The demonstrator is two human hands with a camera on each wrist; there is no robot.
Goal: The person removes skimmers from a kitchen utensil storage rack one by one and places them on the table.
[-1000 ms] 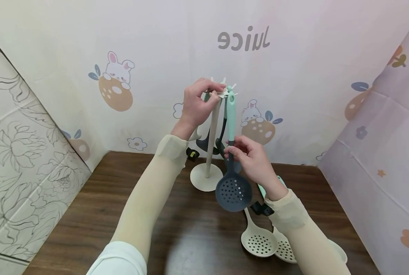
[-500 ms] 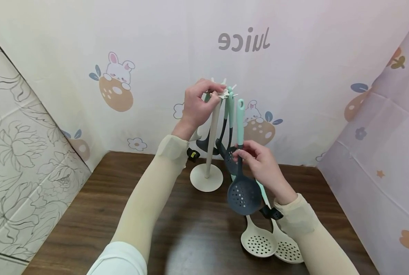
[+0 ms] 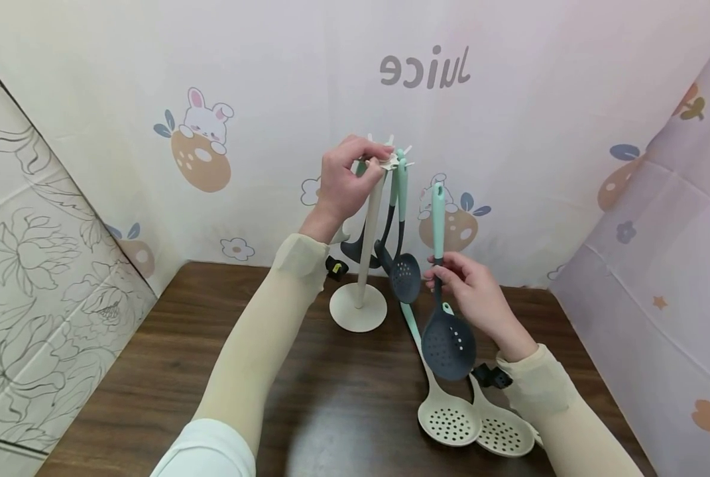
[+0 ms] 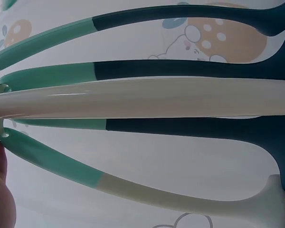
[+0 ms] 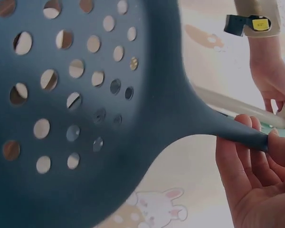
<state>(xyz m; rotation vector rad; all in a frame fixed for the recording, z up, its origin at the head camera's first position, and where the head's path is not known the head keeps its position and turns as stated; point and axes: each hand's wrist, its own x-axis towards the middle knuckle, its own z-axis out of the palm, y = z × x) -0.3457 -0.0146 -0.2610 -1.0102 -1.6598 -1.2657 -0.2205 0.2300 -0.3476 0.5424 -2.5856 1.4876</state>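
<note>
My left hand pinches the top of a cream utensil stand, fingers and thumb at its hooked crown. Several mint-handled utensils hang from the hooks, among them a dark slotted spoon. In the left wrist view, dark-necked handles and one cream-necked utensil flank the pole. To the right of the stand, my right hand holds a dark skimmer by its neck, apart from the hooks, bowl down and mint handle up. The right wrist view shows its perforated bowl up close.
Two cream skimmers lie on the brown wooden table at the right, one beside the other. Part of another pale utensil shows near my right forearm. A patterned curtain stands behind the table.
My right hand has carried the dark skimmer right and slightly down, away from the stand, uncovering the hanging slotted spoon. The left hand stays on the stand's top.
</note>
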